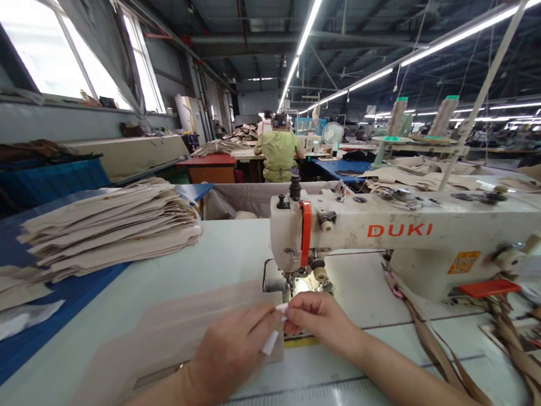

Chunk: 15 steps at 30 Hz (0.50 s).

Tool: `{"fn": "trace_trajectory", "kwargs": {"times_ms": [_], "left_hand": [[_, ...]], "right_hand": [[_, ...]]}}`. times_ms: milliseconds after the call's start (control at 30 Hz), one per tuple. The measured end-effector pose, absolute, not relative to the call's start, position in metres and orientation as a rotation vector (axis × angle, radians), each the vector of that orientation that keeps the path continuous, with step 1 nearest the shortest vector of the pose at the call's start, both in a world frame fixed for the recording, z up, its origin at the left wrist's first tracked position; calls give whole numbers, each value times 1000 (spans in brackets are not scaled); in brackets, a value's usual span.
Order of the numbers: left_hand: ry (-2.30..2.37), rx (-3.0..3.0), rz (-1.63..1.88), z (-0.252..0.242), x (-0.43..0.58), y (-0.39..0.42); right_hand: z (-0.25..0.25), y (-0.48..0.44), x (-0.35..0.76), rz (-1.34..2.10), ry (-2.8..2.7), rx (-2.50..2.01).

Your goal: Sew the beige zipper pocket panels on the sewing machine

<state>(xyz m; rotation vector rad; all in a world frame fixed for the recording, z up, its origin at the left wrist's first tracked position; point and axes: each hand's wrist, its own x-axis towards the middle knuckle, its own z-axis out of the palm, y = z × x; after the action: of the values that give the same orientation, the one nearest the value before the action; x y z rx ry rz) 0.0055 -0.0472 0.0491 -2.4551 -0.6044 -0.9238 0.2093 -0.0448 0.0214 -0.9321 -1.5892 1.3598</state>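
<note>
My left hand and my right hand meet just in front of the sewing machine's head, both closed in a pinch. Between their fingertips is a small white strip, perhaps a label. Another white bit pokes out under my left fingers; whether it belongs to the same strip I cannot tell. Beneath my left hand a beige fabric panel lies flat on the pale table, its right end near the needle area. The sewing machine, marked DUKI, has its lamp lit over the needle plate.
A stack of beige fabric pieces rests at the left, with more pieces on the blue surface. Brown straps hang across the machine bed at right. Thread cones stand behind. A co-worker in a yellow-green top sits ahead.
</note>
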Motion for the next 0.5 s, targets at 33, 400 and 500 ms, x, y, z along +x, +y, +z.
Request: {"fn": "trace_trajectory", "kwargs": {"times_ms": [33,400,500], "left_hand": [[-575,-2454,-932,51,5,-47],[-789,-2564,-679,40,-16,-34],[-926,-2704,-576,30,-11,-36]], "right_hand": [[21,-45,209,1349,-1598,-936],[39,-63,211,713,-1999,-933],[41,-70,215,453,-2312,-776]]}}
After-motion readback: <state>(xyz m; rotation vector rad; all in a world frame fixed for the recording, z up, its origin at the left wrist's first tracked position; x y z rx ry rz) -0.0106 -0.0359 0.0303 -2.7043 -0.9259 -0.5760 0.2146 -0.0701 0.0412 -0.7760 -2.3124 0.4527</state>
